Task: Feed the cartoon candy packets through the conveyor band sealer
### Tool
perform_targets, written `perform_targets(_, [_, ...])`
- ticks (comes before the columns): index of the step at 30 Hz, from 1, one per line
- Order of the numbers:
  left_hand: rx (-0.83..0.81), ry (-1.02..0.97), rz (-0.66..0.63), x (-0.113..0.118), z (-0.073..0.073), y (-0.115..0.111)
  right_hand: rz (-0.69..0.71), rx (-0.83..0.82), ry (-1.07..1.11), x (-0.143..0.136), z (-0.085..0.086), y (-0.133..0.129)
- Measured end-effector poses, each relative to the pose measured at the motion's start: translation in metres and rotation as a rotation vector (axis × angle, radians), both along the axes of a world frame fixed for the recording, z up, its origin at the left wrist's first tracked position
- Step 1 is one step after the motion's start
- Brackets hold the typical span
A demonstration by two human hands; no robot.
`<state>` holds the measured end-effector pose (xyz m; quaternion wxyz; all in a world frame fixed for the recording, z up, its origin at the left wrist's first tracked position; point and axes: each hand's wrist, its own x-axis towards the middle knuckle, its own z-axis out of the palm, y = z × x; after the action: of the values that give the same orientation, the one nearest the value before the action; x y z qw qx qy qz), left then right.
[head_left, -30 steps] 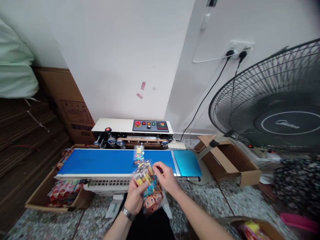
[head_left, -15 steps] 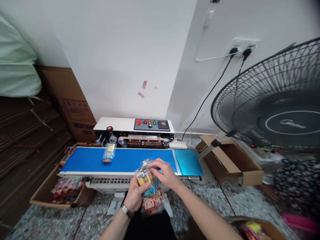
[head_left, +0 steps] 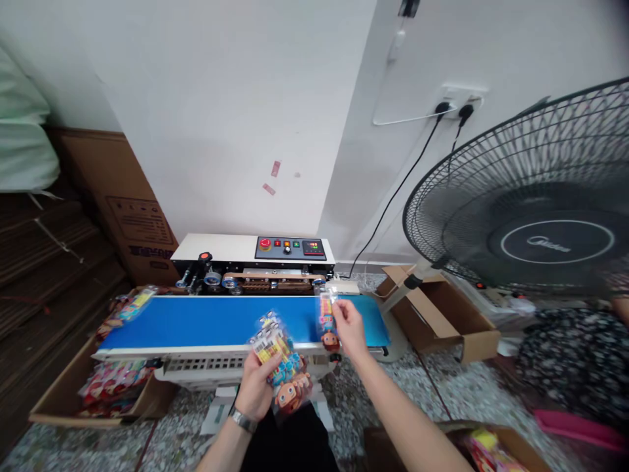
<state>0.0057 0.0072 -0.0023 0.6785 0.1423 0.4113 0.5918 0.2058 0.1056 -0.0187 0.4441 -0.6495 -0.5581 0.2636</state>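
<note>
My left hand [head_left: 258, 387] is closed on a fanned stack of clear packets [head_left: 287, 370] with yellow labels and cartoon faces, in front of the blue belt [head_left: 206, 321]. Between the fingers and thumb of my right hand [head_left: 351, 328] is a single packet [head_left: 328, 321], upright over the belt's right part, its top near the sealing machine's [head_left: 221, 248] right end. Another packet [head_left: 137, 305] lies at the belt's far left end, over the edge of a carton.
A carton [head_left: 54, 400] of packets stands at the lower left, another [head_left: 525, 446] at the lower right. An open box [head_left: 457, 308] and a large fan [head_left: 550, 242] are on the right. Flattened cardboard [head_left: 59, 242] is stacked at the left.
My right hand has moved right and away from the stack, taking one packet from it. The packet on the belt has travelled left to its end. The view has shifted slightly.
</note>
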Motion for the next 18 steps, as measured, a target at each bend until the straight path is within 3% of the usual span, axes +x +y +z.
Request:
perform_targets(3, [-0.013, -0.042, -0.041, -0.004, -0.001, -0.002, -0.148, -0.126, -0.256, 0.031, -0.004, 0.032])
perform_targets(5, [-0.005, -0.055, -0.067, -0.005, -0.001, -0.004, -0.174, -0.169, -0.32, 0.04, -0.005, 0.049])
perform_targets(8, [0.007, -0.054, -0.095, -0.003, -0.002, -0.005, -0.131, -0.183, -0.352, 0.032, -0.004, 0.063])
perform_targets(11, [0.016, -0.02, -0.082, -0.002, -0.002, -0.006, -0.061, -0.147, -0.372, 0.008, 0.003, 0.058])
perform_targets(13, [0.03, 0.007, -0.082, -0.001, -0.001, -0.006, 0.098, -0.066, -0.313, -0.009, 0.013, 0.044])
perform_targets(16, [0.065, 0.055, -0.098, -0.001, 0.001, -0.006, 0.565, 0.036, -0.087, -0.032, 0.038, 0.015])
perform_targets(18, [0.089, 0.096, -0.091, 0.0, 0.002, -0.005, 0.797, 0.061, -0.023, -0.042, 0.054, -0.002])
